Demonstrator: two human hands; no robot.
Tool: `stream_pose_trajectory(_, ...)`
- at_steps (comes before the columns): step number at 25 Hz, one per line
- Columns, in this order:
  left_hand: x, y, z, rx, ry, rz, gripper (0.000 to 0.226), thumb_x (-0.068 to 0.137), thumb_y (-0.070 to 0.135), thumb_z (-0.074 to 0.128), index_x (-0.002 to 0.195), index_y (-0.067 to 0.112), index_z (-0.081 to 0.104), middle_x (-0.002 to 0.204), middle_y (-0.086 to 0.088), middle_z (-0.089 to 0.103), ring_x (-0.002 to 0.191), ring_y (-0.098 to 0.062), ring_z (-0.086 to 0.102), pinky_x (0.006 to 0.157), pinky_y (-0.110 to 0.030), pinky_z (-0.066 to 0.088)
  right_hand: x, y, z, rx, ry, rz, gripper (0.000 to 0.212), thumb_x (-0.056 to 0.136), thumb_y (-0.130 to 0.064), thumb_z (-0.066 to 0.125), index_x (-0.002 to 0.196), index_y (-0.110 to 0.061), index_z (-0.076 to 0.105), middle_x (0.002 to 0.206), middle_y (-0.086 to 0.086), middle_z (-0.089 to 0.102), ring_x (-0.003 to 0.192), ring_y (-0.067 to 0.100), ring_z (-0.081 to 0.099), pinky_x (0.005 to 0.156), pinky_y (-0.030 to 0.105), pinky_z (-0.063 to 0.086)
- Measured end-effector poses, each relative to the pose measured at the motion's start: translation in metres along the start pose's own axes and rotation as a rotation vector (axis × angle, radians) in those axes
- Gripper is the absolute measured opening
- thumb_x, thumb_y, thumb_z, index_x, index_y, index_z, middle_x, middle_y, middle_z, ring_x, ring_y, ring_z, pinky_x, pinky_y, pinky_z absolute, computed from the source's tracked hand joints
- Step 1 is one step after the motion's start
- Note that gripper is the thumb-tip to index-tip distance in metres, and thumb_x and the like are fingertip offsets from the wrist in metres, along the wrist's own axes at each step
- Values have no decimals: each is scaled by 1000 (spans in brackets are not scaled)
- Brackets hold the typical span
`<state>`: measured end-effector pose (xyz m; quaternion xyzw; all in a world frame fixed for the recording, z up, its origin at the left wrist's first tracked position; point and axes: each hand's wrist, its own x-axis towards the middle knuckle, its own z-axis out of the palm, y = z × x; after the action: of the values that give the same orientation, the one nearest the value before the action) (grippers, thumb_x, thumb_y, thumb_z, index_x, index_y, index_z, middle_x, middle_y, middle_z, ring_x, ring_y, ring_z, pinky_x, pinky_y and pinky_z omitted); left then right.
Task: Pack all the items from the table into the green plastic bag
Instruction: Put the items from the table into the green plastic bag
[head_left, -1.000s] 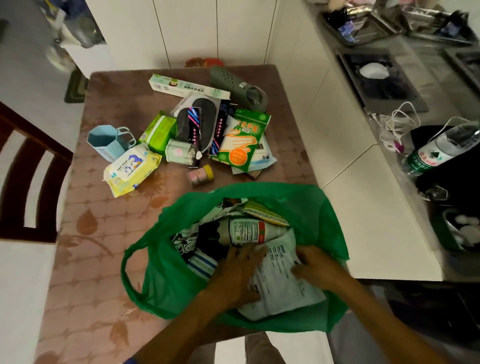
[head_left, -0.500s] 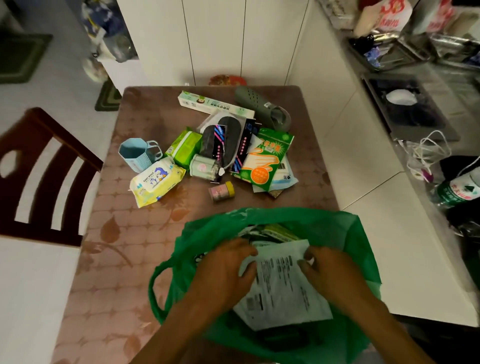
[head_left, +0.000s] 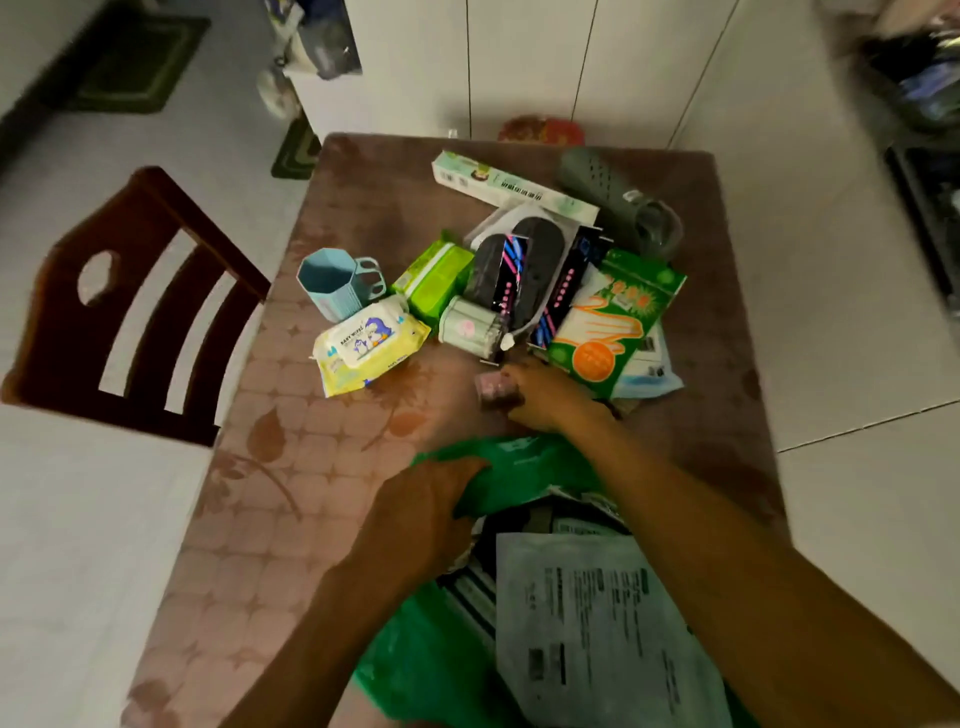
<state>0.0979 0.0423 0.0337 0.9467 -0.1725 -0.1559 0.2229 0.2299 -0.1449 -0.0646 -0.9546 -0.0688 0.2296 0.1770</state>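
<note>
Right hand (head_left: 550, 397) fingers closed around small pink cylindrical jar (head_left: 496, 391); left hand (head_left: 436, 512) gripping green plastic bag (head_left: 514, 467) rim.

The right hand (head_left: 545, 400) reaches past the green plastic bag (head_left: 519, 467) and closes its fingers round a small pink jar (head_left: 496, 392) lying just beyond the bag's far rim. The left hand (head_left: 431, 514) grips that rim at the bag's left side. Inside the bag a white printed packet (head_left: 597, 623) lies on top, and beyond the jar sit a baby wipes pack (head_left: 369, 348) and a blue cup (head_left: 332, 283).
</note>
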Motion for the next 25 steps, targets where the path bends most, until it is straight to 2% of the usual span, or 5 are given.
stream_pose_trajectory(7,4,2,9,0,89,-3,31,73,26,65,104,22,67,97,-3,71,88,-26,65,67,-26,43,30,20,30,-208,152,11,55,81,-13,62,131,-14,40,131,16,52,114,38,53,85,44,48)
stream_pose_trajectory(15,28,8,3,-500,203,-198,11,87,16,61,94,12,68,83,-7,70,71,-18,66,66,-40,55,-173,9,-59,828,704,-62,34,79,-22,70,109,-30,55,104,-9,63,92,11,62,70,25,53)
stream_pose_trajectory(18,31,12,0,-528,244,-226,10,88,19,60,90,12,67,79,-6,69,69,-17,65,63,-36,54,-245,0,-27,587,561,-238,39,74,-22,71,110,-23,59,103,-9,62,91,8,60,74,22,52)
stream_pose_trajectory(22,13,4,-2,-459,196,-169,4,86,20,65,87,16,65,76,4,65,67,-2,59,58,-26,46,-215,0,25,367,425,39,36,75,-28,71,108,-16,64,105,4,66,93,25,62,75,33,53)
stream_pose_trajectory(25,-11,-11,-13,-576,-14,-19,51,73,29,79,118,28,57,108,14,63,95,5,59,76,-14,50,-207,-7,32,208,503,35,32,80,-35,65,105,-15,67,102,7,68,90,27,62,74,30,51)
